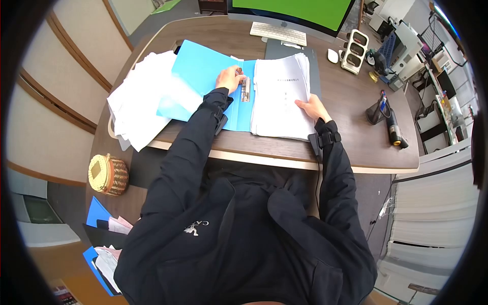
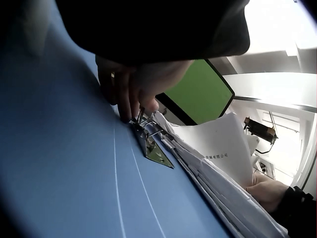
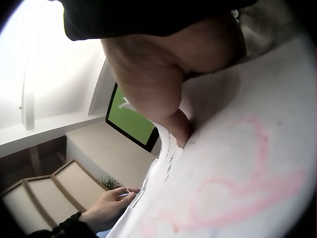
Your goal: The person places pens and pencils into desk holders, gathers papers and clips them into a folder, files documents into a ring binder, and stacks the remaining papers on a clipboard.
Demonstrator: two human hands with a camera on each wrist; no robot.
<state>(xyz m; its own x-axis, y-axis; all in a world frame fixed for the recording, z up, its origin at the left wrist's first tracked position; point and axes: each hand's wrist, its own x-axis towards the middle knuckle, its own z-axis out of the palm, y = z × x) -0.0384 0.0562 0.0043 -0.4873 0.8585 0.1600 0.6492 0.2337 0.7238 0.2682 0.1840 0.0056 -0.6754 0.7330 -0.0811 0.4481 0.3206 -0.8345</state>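
A blue folder point(image 1: 190, 76) lies spread out on the desk, with a metal lever clip point(image 1: 246, 90) fixed along its spine. My left hand point(image 1: 230, 79) is at the clip's far end, and in the left wrist view the thumb and fingers pinch the clip's lever point(image 2: 142, 115). Over the folder's right side sits a thick stack of printed papers point(image 1: 279, 96), its left edge close beside the clip. My right hand point(image 1: 314, 108) grips the stack's right edge, thumb on the top sheet and the other fingers hidden beneath. Faint pink marks show on the paper point(image 3: 237, 183) in the right wrist view.
Loose white sheets point(image 1: 137, 96) spread over the desk's left side. Beyond the folder are a keyboard point(image 1: 278, 33) and monitor point(image 1: 295, 12). A mouse point(image 1: 333, 55), a white holder point(image 1: 355, 52) and a pen cup point(image 1: 375, 113) stand to the right. A woven basket point(image 1: 116, 177) is at lower left.
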